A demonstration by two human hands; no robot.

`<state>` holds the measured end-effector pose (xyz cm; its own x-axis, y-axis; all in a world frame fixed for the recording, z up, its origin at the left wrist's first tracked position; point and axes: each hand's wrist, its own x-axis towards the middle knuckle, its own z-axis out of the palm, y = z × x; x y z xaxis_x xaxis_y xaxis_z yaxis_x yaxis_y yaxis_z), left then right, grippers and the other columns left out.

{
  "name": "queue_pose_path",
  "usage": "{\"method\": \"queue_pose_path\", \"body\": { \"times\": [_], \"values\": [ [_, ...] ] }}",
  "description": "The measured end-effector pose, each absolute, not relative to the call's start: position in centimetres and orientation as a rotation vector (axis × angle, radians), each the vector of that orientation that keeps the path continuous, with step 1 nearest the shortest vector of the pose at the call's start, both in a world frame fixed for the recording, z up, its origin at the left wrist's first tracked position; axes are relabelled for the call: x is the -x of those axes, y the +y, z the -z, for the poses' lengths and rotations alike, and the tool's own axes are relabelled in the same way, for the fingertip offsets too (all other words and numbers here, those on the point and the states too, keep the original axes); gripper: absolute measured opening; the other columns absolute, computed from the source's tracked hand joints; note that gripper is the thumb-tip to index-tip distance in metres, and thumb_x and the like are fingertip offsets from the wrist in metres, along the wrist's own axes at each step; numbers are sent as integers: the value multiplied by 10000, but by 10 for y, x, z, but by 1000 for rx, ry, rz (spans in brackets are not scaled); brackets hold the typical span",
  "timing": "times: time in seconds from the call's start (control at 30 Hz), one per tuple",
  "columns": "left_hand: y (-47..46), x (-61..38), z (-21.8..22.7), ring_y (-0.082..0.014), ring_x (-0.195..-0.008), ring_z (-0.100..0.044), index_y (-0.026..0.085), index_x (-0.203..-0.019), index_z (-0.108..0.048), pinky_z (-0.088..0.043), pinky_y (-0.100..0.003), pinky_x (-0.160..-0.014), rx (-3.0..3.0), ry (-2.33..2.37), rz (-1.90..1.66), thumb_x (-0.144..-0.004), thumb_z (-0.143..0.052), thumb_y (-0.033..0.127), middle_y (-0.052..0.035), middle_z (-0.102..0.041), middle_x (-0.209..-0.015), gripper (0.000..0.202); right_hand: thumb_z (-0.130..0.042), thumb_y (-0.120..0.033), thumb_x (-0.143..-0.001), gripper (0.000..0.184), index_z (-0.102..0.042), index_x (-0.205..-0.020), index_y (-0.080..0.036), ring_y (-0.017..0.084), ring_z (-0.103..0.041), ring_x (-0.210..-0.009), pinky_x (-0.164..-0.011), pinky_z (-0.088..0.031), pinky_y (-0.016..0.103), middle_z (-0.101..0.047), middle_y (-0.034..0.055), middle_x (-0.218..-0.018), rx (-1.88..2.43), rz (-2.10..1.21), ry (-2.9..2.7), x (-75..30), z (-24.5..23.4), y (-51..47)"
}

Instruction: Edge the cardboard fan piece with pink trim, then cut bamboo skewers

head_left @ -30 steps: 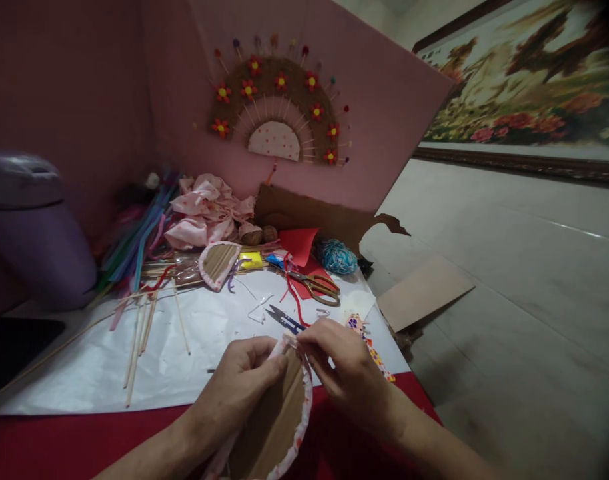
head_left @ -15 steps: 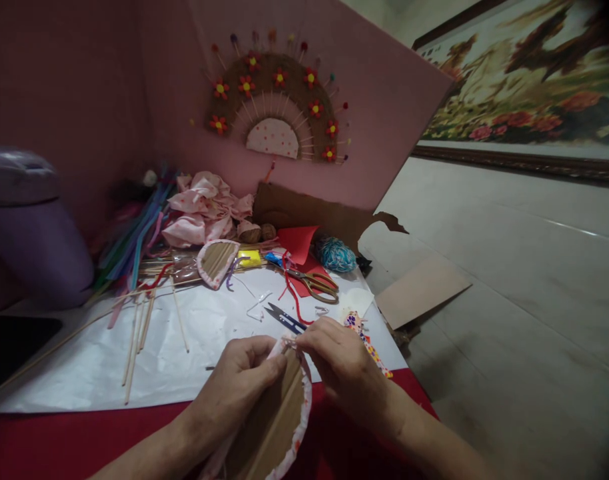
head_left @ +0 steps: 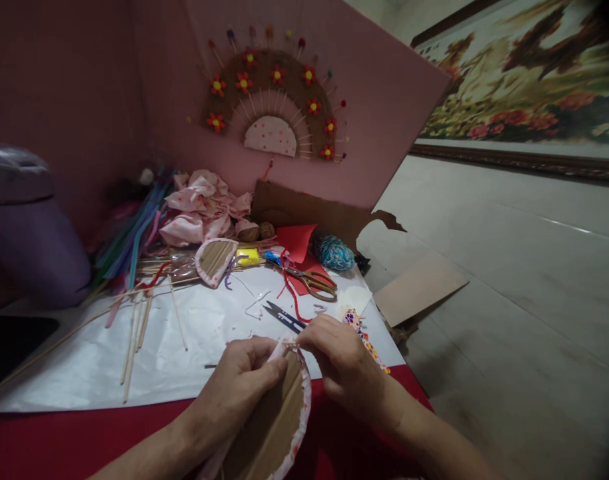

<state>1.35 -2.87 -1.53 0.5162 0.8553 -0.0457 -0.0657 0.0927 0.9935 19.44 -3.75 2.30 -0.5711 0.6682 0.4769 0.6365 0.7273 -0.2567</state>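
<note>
A cardboard piece edged with pink dotted fabric (head_left: 272,413) is tilted up in front of me, its bare ribbed back facing me. My left hand (head_left: 244,373) is closed on its upper left edge, thumb on the cardboard. At the top end, the fingertips of my right hand (head_left: 337,357) are pinched together against the gathered fabric; whatever small thing they hold is hidden. Just beyond my right fingers lie the dark thread snips (head_left: 283,316), blades apart. Farther back are gold-handled scissors (head_left: 317,283) and a smaller fabric-edged cardboard piece (head_left: 216,261).
Thin wooden sticks (head_left: 143,323) and a white sheet (head_left: 184,380) cover the red table (head_left: 29,440). Behind are crumpled pink fabric (head_left: 202,210), blue yarn (head_left: 334,253) and red paper (head_left: 297,241). A purple container (head_left: 32,233) stands left. A decorated pink board (head_left: 364,133) rises behind.
The camera view has shifted very slightly. Both hands stay at the top end of the cardboard piece, with only a tiny movement of the right fingers.
</note>
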Motion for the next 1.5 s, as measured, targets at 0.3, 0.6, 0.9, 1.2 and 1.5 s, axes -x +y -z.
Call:
{"method": "queue_pose_path", "body": {
  "times": [0.3,0.6,0.9,1.2,1.5],
  "values": [
    [-30,-14,13,-130,-628,-479,119,-766,-658,-329,-217,-560,-1309,783,-764,-781,-549,349,-4,-583,-666,255,-432,40,-720,253,-520,-797,-185,161,-504,-714,-639,-371,265,-566,25,-730,1068,-235,-2368,-198,-26,-35],
    [-31,-15,14,-130,-600,-480,113,-781,-675,-336,-222,-547,-1307,807,-765,-748,-570,348,-5,-588,-646,259,-443,15,-713,227,-527,-802,-177,170,-494,-709,-629,-361,272,-557,36,-726,1042,-176,-2427,-200,-24,-34],
    [-30,-16,15,-124,-590,-462,110,-742,-654,-316,-215,-529,-1310,813,-753,-753,-568,366,-1,-565,-629,270,-442,-40,-719,154,-512,-764,-170,173,-467,-649,-569,-325,272,-549,45,-679,1011,-17,-2499,-195,-27,-38],
    [-29,-16,17,-105,-596,-420,112,-718,-616,-298,-209,-538,-1274,764,-745,-757,-554,287,21,-510,-617,189,-444,-30,-702,191,-515,-806,-174,181,-474,-690,-589,-326,279,-556,48,-723,986,54,-2577,-200,-25,-35],
    [-29,-17,21,-99,-580,-374,114,-697,-584,-271,-216,-526,-1349,756,-733,-773,-526,308,32,-442,-600,216,-404,18,-715,227,-506,-782,-174,174,-456,-701,-597,-322,273,-532,39,-722,973,59,-2620,-204,-24,-30]
  ]
}}
